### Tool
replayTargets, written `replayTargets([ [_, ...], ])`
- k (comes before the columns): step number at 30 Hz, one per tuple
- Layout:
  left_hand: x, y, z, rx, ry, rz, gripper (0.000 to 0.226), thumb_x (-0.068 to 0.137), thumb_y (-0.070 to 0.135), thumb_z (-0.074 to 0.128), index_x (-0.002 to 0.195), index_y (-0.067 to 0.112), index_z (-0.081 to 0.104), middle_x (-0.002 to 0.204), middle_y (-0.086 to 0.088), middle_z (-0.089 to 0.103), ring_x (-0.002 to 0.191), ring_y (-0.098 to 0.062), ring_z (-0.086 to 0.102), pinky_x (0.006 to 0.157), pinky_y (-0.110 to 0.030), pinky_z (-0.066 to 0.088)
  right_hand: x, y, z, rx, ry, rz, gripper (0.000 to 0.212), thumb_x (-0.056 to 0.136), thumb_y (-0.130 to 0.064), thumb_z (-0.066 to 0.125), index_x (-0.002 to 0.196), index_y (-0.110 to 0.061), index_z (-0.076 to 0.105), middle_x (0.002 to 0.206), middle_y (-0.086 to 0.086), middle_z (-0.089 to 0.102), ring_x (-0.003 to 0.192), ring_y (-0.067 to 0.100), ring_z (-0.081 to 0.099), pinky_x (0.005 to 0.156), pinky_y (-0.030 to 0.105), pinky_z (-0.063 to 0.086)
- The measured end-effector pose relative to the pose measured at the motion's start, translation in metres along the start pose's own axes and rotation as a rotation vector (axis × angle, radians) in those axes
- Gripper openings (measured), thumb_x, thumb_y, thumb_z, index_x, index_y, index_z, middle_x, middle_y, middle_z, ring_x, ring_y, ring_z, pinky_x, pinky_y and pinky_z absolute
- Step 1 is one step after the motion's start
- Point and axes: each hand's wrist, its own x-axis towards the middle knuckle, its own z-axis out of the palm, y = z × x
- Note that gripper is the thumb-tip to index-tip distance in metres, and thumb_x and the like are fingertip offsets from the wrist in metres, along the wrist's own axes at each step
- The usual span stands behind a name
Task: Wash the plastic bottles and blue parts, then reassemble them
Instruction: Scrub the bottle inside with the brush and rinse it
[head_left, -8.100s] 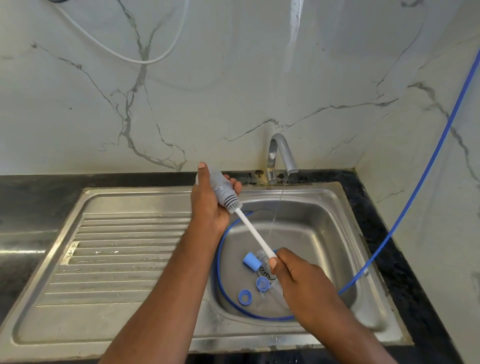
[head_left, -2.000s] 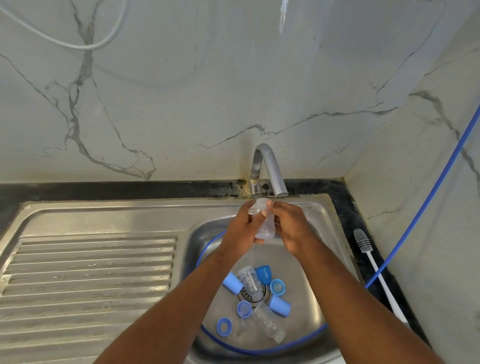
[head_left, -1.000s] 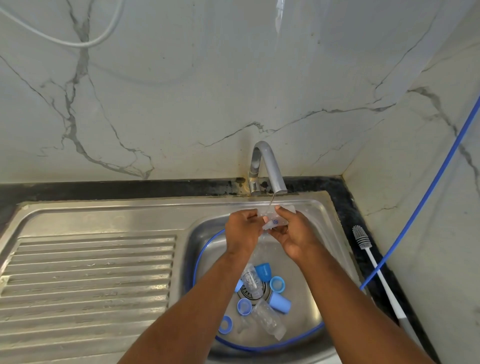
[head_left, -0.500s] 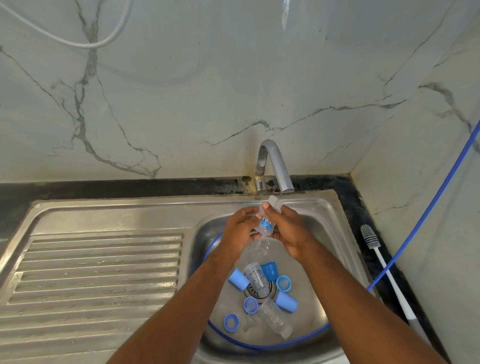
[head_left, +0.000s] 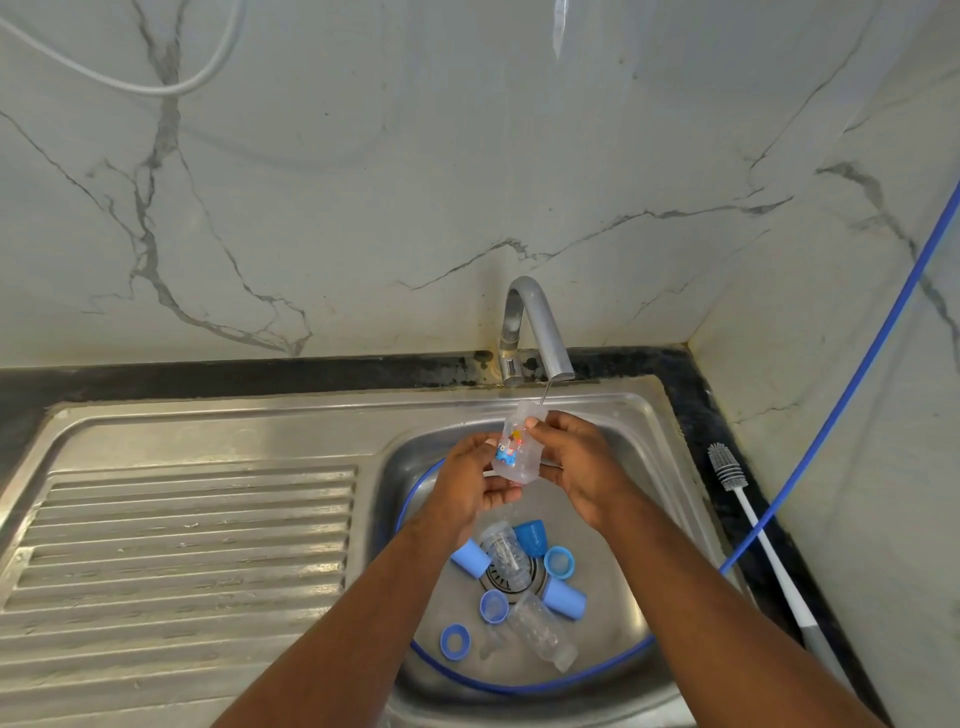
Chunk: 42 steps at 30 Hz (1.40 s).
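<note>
bottle (head_left: 514, 449) between both hands — under tap (head_left: 535, 327)

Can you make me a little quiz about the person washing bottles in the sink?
1. True or false: the brush is inside the sink.
2. What do the left hand and right hand hold under the tap?
A. a blue cap
B. a clear bottle
C. the brush
3. How many clear bottles lie in the basin below the hands?

Key: 1. False, it lies on the counter, right of the sink. 2. B. 3. Two.
</note>
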Motion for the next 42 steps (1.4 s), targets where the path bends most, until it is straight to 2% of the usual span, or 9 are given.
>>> replayTargets([
  [3,-0.005,-0.002,-0.002,-0.061,-0.017,-0.023,0.031,0.106,0.034,0.049,0.121,0.01,0.063,0.114,-0.018,0.072,0.093,-0.026,0.073,0.079,-0.038,0.062,0.0,0.006,0.003,-0.065,0.071,-0.048,0.03,0.089,-0.021,0.076,0.117,-0.016,0.067,0.109,0.002,0.076,0.103,0.023,0.072,0.086,0.04,0.061],
  [8,-0.007,-0.01,-0.007,-0.069,-0.044,-0.047,0.023,0.103,0.028,0.057,0.115,0.01,0.065,0.11,-0.016,0.073,0.101,-0.029,0.072,0.087,-0.044,0.061,-0.007,0.022,-0.004,-0.188,0.053,-0.113,0.038,0.083,-0.021,0.082,0.118,-0.021,0.066,0.11,-0.001,0.075,0.103,0.015,0.072,0.093,0.041,0.058],
  [11,-0.004,-0.012,-0.006,-0.004,-0.07,-0.049,0.024,0.104,0.022,0.056,0.124,0.012,0.064,0.116,-0.017,0.073,0.103,-0.03,0.073,0.09,-0.046,0.06,-0.01,0.024,-0.009,-0.304,0.035,-0.149,0.047,0.079,-0.018,0.085,0.121,-0.025,0.063,0.111,-0.004,0.074,0.103,0.011,0.07,0.092,0.034,0.058],
  [15,-0.001,-0.005,-0.002,0.124,-0.069,-0.048,0.021,0.103,0.024,0.057,0.121,0.021,0.066,0.112,-0.008,0.075,0.102,-0.024,0.073,0.09,-0.044,0.06,-0.005,0.022,-0.011,-0.428,0.088,-0.183,0.049,0.077,-0.018,0.085,0.12,-0.028,0.063,0.109,-0.009,0.072,0.102,0.009,0.068,0.093,0.037,0.057],
  [25,0.013,0.011,-0.01,0.213,0.154,0.046,0.02,0.102,0.02,0.057,0.12,0.016,0.066,0.113,-0.008,0.073,0.106,-0.027,0.07,0.081,-0.035,0.056,-0.004,0.004,0.001,-0.727,0.154,-0.31,0.044,0.077,-0.018,0.084,0.113,-0.026,0.061,0.101,-0.014,0.065,0.095,0.004,0.063,0.075,0.011,0.044],
  [32,0.02,0.014,-0.011,0.243,0.232,0.213,0.014,0.1,0.014,0.059,0.11,0.015,0.069,0.096,-0.003,0.075,0.072,-0.012,0.065,0.06,-0.019,0.05,-0.007,-0.008,0.01,-0.758,0.291,-0.453,0.045,0.08,-0.031,0.082,0.119,-0.026,0.06,0.103,-0.016,0.065,0.095,0.002,0.063,0.084,0.021,0.052],
  [34,0.022,0.013,-0.01,0.252,0.25,0.226,0.013,0.1,0.015,0.059,0.107,0.017,0.07,0.096,-0.004,0.075,0.074,-0.013,0.065,0.064,-0.022,0.052,-0.008,-0.005,0.013,-0.823,0.262,-0.382,0.043,0.08,-0.032,0.082,0.117,-0.025,0.062,0.105,-0.011,0.069,0.098,0.009,0.066,0.085,0.028,0.054],
  [38,0.03,0.01,-0.009,0.257,0.253,0.25,0.014,0.099,0.014,0.06,0.106,0.018,0.071,0.097,-0.003,0.075,0.089,-0.019,0.069,0.078,-0.032,0.054,-0.009,-0.005,0.016,-0.724,0.383,-0.472,0.042,0.081,-0.03,0.082,0.116,-0.036,0.057,0.105,-0.018,0.064,0.095,0.002,0.062,0.084,0.02,0.05],
  [42,0.027,0.008,-0.013,0.279,0.263,0.243,0.013,0.099,0.016,0.061,0.105,0.022,0.071,0.102,0.0,0.074,0.097,-0.02,0.069,0.08,-0.032,0.054,-0.011,0.003,0.015,-0.79,0.332,-0.392,0.044,0.08,-0.03,0.081,0.119,-0.027,0.061,0.107,-0.013,0.067,0.1,0.008,0.065,0.085,0.022,0.05],
])
